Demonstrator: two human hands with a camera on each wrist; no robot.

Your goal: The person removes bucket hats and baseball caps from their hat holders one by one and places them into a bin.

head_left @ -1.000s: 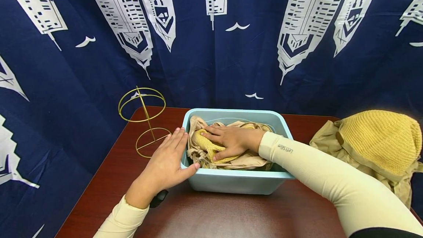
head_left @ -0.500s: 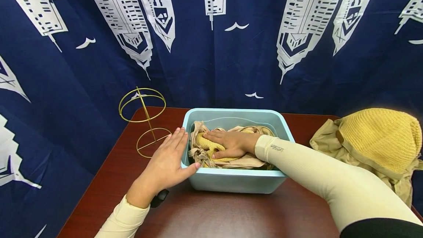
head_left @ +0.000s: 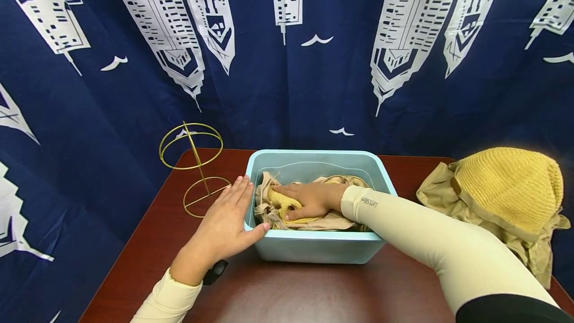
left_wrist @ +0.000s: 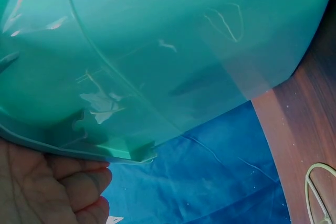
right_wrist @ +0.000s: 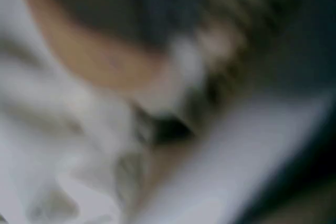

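A light blue plastic bin (head_left: pixel 318 248) stands on the table, holding yellow knitted fabric (head_left: pixel 278 199) bundled with beige cloth (head_left: pixel 334 222). My right hand (head_left: pixel 314 200) lies spread on this bundle and presses it down; some fingertips are hidden among the folds. At the bin's left rim, my left hand (head_left: pixel 224 228) rests with straight fingers, its thumb over the front corner. From below, the left wrist view shows the fingers (left_wrist: pixel 79 182) against the rim of the bin (left_wrist: pixel 157 40). The right wrist view is blurred, with pale cloth close to the lens.
A gold wire stand (head_left: pixel 199 164) with round hoops is left of the bin. At the table's right side sits a yellow knitted hat (head_left: pixel 511 188) with beige cloth (head_left: pixel 437 191) hanging from it. A navy curtain (head_left: pixel 251 108) printed with white buildings hangs behind the table (head_left: pixel 291 293).
My right hand has sunk lower into the bin and slightly leftward, and the bundle is pressed deeper, baring more of the back inner wall. My left hand stays at the rim.
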